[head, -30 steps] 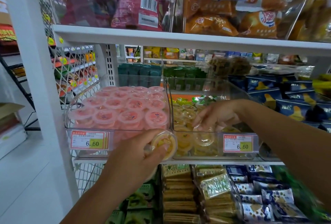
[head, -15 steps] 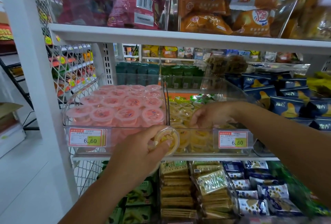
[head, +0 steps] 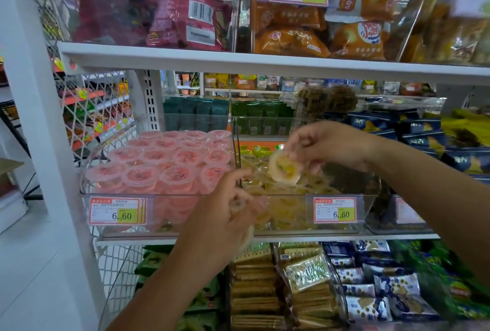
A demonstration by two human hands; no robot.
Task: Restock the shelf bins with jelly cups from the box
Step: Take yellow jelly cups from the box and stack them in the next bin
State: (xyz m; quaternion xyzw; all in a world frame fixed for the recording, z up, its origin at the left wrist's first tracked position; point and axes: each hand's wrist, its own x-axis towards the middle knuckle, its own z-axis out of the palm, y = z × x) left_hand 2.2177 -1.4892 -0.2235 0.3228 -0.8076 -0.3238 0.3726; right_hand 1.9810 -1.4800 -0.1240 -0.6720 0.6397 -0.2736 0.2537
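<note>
Two clear shelf bins stand side by side on the middle shelf. The left bin [head: 87, 171] is packed with pink jelly cups [head: 159, 163]. The right bin [head: 371, 206] holds a loose pile of yellow jelly cups [head: 286, 211]. My right hand [head: 328, 145] hovers over the right bin and pinches a tilted yellow jelly cup [head: 283, 169]. My left hand [head: 228, 216] is in front of the wall between the two bins, curled around blurred jelly cups [head: 247, 236] whose rim shows under the palm. The supply box is out of view.
Price tags reading 6.60 [head: 116, 211] hang on both bin fronts. The white shelf above [head: 238, 61] carries snack bags in clear bins. Cracker packs [head: 254, 291] fill the shelf below. Blue snack packs [head: 424, 140] lie to the right. A white upright post [head: 34, 118] stands at left.
My right hand has lifted out of the yellow bin and now holds a yellow cup above it. My left hand has risen slightly toward the bins. The camera has moved closer.
</note>
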